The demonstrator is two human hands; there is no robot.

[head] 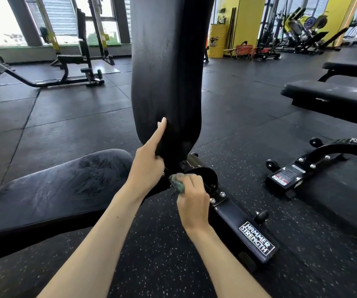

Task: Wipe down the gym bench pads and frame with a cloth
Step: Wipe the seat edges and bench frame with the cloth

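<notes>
While the right hand (192, 198) clamps a bunched green cloth (177, 184) against the hinge bracket (205, 175) at centre, the left hand (148, 166) curls round the back pad (166, 72) at its foot, forefinger straight. The seat pad (65, 181), lower left, looks streaked, probably wiped already; the frame rail (233, 218) seems yet to do.

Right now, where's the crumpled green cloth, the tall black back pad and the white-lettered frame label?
crumpled green cloth (177, 185): head view, bunched edge showing.
tall black back pad (166, 72): head view, middle of face.
white-lettered frame label (256, 238): head view, centre of lettering.
</notes>
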